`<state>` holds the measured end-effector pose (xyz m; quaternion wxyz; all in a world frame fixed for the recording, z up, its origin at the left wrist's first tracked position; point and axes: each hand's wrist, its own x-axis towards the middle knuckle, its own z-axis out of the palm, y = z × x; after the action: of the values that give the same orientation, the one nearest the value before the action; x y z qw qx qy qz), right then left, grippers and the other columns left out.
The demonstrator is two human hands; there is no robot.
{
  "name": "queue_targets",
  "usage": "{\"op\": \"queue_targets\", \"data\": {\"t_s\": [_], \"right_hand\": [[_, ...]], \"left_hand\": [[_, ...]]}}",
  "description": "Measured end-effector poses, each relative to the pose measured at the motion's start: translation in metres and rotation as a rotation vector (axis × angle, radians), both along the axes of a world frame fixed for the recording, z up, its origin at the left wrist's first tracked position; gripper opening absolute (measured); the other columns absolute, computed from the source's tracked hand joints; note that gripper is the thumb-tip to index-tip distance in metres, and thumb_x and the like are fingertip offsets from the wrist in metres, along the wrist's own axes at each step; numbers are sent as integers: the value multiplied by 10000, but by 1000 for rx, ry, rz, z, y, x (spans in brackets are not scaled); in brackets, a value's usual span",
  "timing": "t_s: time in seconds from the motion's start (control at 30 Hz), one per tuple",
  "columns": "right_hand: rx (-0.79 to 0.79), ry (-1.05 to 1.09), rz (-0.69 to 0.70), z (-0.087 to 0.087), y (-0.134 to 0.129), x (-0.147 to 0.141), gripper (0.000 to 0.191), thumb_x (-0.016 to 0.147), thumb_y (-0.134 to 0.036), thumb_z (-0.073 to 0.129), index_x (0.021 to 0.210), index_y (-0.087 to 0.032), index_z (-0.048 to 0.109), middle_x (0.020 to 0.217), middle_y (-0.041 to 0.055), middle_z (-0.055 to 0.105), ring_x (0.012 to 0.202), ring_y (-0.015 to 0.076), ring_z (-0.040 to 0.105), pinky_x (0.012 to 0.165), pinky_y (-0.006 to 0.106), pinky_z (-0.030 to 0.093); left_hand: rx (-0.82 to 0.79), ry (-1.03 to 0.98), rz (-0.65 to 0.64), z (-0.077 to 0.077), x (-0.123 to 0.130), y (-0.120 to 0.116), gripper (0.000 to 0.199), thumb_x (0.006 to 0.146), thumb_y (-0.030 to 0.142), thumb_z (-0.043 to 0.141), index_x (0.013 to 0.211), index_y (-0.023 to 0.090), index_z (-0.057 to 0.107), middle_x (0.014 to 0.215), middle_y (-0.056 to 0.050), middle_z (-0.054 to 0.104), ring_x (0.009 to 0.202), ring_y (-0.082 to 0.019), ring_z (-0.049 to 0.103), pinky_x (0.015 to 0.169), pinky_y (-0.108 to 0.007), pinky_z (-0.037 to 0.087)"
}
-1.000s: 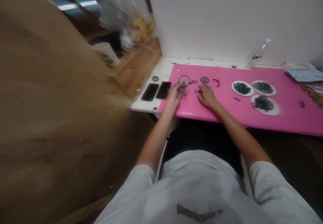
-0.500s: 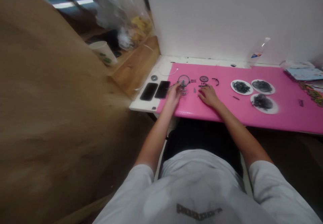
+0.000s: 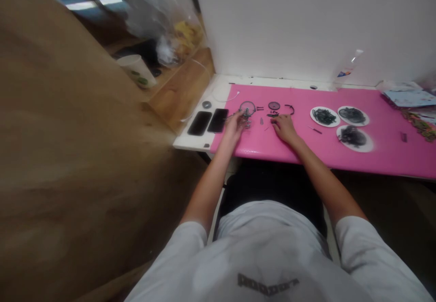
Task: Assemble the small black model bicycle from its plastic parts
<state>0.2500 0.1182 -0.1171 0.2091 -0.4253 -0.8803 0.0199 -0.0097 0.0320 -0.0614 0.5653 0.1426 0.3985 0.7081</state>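
Note:
On the pink mat [image 3: 262, 145], my left hand [image 3: 235, 125] is closed round a small metal part [image 3: 246, 112] beside a dark ring [image 3: 247, 106]. My right hand [image 3: 284, 127] rests on the mat with its fingertips at small dark parts [image 3: 273, 115]; whether it pinches one is too small to tell. Just beyond it lie a dark disc [image 3: 274, 106] and a curved black piece [image 3: 290, 109]. A small grey piece [image 3: 261, 121] lies between my hands.
Two phones [image 3: 200, 123] [image 3: 218, 120] lie left of my left hand. Right of my right hand are a thin tool [image 3: 315, 130] and three white plates [image 3: 337, 122] of dark parts. A bottle [image 3: 350, 68] stands by the wall.
My right hand has shifted slightly to the right and its fingers have drawn in. My left hand stays at the metal part. The whole view has moved a little.

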Motion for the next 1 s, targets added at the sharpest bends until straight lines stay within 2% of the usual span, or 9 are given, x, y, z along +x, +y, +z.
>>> {"op": "queue_targets", "data": {"t_s": [0.1,0.37,0.53,0.67,0.87,1.0], "right_hand": [[-53,100,-55,1,-3,0,396,1061,-295,503,1308,-203,799,1292,169,767,1242,397,566,1142,605,425],[-65,255,-66,-1,-8,-1,369,1015,-266,564,1294,-192,794,1241,149,805,1212,394,603,1152,612,437],[-66,212,-81,-1,-6,-1,412,1028,-223,517,1333,-153,784,1241,169,785,1210,366,592,1156,565,443],[-50,135,-123,-3,-4,0,484,1042,-195,447,1395,-169,777,1268,189,736,1211,381,560,1120,582,452],[-67,201,-90,-8,0,1,413,1020,-186,494,1268,-201,825,1221,162,773,1187,376,584,1129,599,446],[-71,219,-72,-8,1,2,379,1017,-181,527,1281,-175,798,1215,151,805,1209,364,609,1135,584,460]], "left_hand": [[13,3,3,0,3,0,113,861,124,863,866,156,755,784,-51,767,595,-112,638,598,-257,524],[32,61,-12,0,9,-5,191,835,124,897,977,146,771,829,-48,807,622,-113,686,607,-226,537],[65,84,-1,1,15,-6,261,818,110,922,1040,143,789,881,-68,824,664,-128,720,667,-247,582],[54,87,-1,2,19,-6,325,770,120,960,1058,147,811,888,-59,824,723,-129,744,711,-236,597],[98,166,-4,-1,20,-6,220,789,88,926,980,130,827,888,-69,820,720,-126,727,721,-239,579],[124,199,-20,-3,18,-5,210,801,115,922,986,131,823,901,-73,821,745,-133,727,746,-248,570]]}}
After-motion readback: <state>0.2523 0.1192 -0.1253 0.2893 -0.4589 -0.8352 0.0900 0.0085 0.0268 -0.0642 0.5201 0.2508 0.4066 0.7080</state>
